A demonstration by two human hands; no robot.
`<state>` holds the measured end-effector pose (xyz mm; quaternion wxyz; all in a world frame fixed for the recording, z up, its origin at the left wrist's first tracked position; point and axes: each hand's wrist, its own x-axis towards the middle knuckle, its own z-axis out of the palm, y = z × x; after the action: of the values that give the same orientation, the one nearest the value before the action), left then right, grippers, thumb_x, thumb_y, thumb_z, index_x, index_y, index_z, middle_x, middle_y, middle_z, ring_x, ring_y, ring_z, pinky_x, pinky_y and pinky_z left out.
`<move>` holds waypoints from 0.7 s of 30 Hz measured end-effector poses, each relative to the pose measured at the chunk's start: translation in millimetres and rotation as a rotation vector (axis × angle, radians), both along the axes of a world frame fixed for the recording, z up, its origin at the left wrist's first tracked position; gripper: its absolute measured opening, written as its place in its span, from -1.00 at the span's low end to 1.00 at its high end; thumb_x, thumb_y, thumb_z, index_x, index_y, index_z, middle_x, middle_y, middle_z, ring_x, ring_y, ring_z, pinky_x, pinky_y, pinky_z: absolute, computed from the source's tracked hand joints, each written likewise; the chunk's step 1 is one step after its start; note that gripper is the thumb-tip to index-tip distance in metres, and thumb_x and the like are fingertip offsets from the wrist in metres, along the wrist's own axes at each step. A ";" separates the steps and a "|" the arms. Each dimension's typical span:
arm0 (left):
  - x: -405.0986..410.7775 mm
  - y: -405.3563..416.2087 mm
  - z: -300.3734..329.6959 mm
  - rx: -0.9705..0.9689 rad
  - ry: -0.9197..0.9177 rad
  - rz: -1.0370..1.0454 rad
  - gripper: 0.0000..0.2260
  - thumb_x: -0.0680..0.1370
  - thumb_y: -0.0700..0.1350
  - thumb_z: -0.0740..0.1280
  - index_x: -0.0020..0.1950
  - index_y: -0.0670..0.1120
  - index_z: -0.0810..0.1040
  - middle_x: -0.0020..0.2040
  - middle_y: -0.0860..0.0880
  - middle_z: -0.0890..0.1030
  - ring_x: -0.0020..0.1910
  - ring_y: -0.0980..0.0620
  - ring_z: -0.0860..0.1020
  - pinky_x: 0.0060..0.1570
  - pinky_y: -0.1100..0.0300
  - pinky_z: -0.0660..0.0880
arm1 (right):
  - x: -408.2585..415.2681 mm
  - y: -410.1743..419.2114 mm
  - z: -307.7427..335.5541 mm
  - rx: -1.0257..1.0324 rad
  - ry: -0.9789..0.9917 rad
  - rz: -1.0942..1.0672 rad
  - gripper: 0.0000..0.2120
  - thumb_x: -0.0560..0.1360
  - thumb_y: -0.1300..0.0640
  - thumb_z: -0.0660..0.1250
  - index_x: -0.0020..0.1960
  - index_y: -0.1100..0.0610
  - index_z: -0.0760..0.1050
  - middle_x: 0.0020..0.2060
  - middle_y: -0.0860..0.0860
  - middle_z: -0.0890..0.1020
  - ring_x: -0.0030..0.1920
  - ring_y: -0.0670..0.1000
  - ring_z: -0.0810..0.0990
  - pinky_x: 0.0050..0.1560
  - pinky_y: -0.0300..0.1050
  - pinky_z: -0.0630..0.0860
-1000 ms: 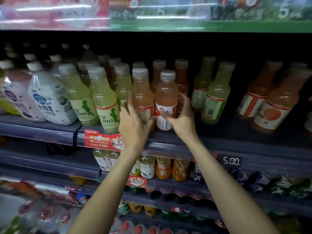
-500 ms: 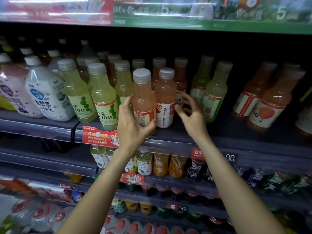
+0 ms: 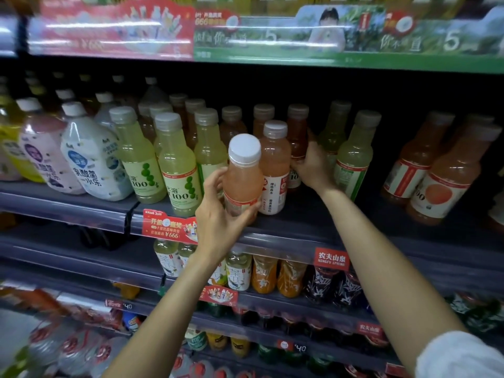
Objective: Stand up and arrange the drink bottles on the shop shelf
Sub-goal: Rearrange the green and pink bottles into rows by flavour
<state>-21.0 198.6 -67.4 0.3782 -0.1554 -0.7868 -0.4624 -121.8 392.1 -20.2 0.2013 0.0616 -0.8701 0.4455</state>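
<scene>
At the centre of the frame the left hand (image 3: 218, 222) reaches up from the lower left, forearm bare, fingers and thumb curled round the lower body of a pink drink bottle (image 3: 243, 179), which tilts toward the camera at the front edge of the shelf (image 3: 286, 238). The bottle has a white cap and a red-and-white label. Just right of it a second pink bottle (image 3: 275, 170) stands upright on the shelf. Further right, the right hand (image 3: 313, 167) stretches in behind it, fingers curled round a darker red bottle (image 3: 297, 137) in the row behind.
</scene>
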 end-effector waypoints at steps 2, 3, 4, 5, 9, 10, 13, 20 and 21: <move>3.7 0.8 3.7 0.000 0.021 -0.008 -0.33 0.37 0.06 0.50 0.34 0.02 0.21 0.28 0.05 0.38 0.20 0.39 0.38 0.03 0.41 0.48 | 4.8 -1.8 -5.0 -0.001 0.026 -0.103 -0.42 0.43 0.16 0.44 0.38 0.20 0.31 0.21 0.14 0.48 0.24 0.11 0.44 0.11 -0.22 0.29; 5.1 1.6 6.8 0.007 0.021 -0.014 -0.32 0.36 0.07 0.50 0.35 0.04 0.21 0.28 0.06 0.39 0.21 0.32 0.42 0.03 0.32 0.53 | 9.2 -2.8 -6.8 -0.018 0.037 -0.152 -0.40 0.41 0.17 0.46 0.37 0.21 0.30 0.24 0.16 0.45 0.26 0.12 0.42 0.15 -0.19 0.28; 6.3 2.5 10.3 0.019 0.015 -0.020 -0.31 0.35 0.09 0.51 0.35 0.06 0.20 0.27 0.06 0.41 0.20 0.23 0.45 0.03 0.23 0.55 | 15.8 -3.5 -8.7 -0.044 0.065 -0.186 -0.38 0.39 0.18 0.48 0.36 0.22 0.30 0.25 0.15 0.44 0.27 0.12 0.40 0.20 -0.15 0.28; 7.6 3.5 13.4 0.033 0.006 -0.026 -0.30 0.35 0.10 0.52 0.35 0.08 0.20 0.27 0.06 0.43 0.20 0.18 0.47 0.05 0.18 0.56 | 23.8 -4.6 -11.8 -0.086 0.096 -0.196 -0.36 0.37 0.19 0.50 0.36 0.22 0.29 0.26 0.14 0.43 0.28 0.12 0.40 0.25 -0.11 0.29; 15.2 14.1 17.7 0.036 0.004 -0.075 -0.29 0.34 0.12 0.52 0.35 0.08 0.21 0.22 0.20 0.45 0.20 0.26 0.47 0.14 0.26 0.49 | 71.7 2.2 -28.4 -0.286 0.235 -0.204 -0.28 0.38 0.22 0.49 0.42 0.26 0.20 0.29 0.18 0.40 0.30 0.06 0.39 0.32 -0.21 0.28; 16.2 20.7 18.4 0.029 0.006 -0.100 -0.29 0.34 0.14 0.51 0.35 0.07 0.22 0.22 0.25 0.42 0.20 0.29 0.46 0.15 0.29 0.48 | 83.8 10.7 -28.4 -0.353 0.244 -0.218 -0.27 0.38 0.20 0.50 0.42 0.21 0.19 0.30 0.16 0.40 0.31 0.03 0.38 0.33 -0.22 0.29; 16.6 40.2 20.4 0.003 -0.016 -0.170 -0.29 0.33 0.17 0.49 0.36 0.08 0.22 0.22 0.21 0.44 0.17 0.31 0.47 0.14 0.34 0.46 | 113.4 35.6 -25.1 -0.476 0.336 -0.189 -0.29 0.38 0.09 0.51 0.38 -0.02 0.17 0.31 0.05 0.40 0.32 -0.02 0.41 0.34 -0.04 0.40; 9.0 112.7 21.4 0.018 -0.070 -0.348 -0.29 0.34 0.10 0.53 0.37 0.06 0.23 0.19 0.18 0.51 0.18 0.19 0.53 0.11 0.08 0.55 | 167.9 107.4 -15.2 -0.873 0.302 -0.280 -0.45 0.40 0.19 0.48 0.22 -0.16 0.29 0.15 0.03 0.58 0.17 -0.04 0.57 0.22 0.01 0.52; 8.9 128.4 21.6 0.010 -0.074 -0.362 -0.28 0.34 0.14 0.52 0.37 0.05 0.24 0.19 0.13 0.54 0.17 0.15 0.55 0.10 0.03 0.55 | 177.6 121.1 -15.6 -0.887 0.306 -0.321 -0.47 0.41 0.21 0.47 0.21 -0.15 0.30 0.11 0.03 0.59 0.14 -0.04 0.59 0.21 0.04 0.52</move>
<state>-12.1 327.0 -45.9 0.2605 -0.2755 -0.7570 -0.5322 55.8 513.2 -35.9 0.3997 -0.1000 -0.5557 0.7221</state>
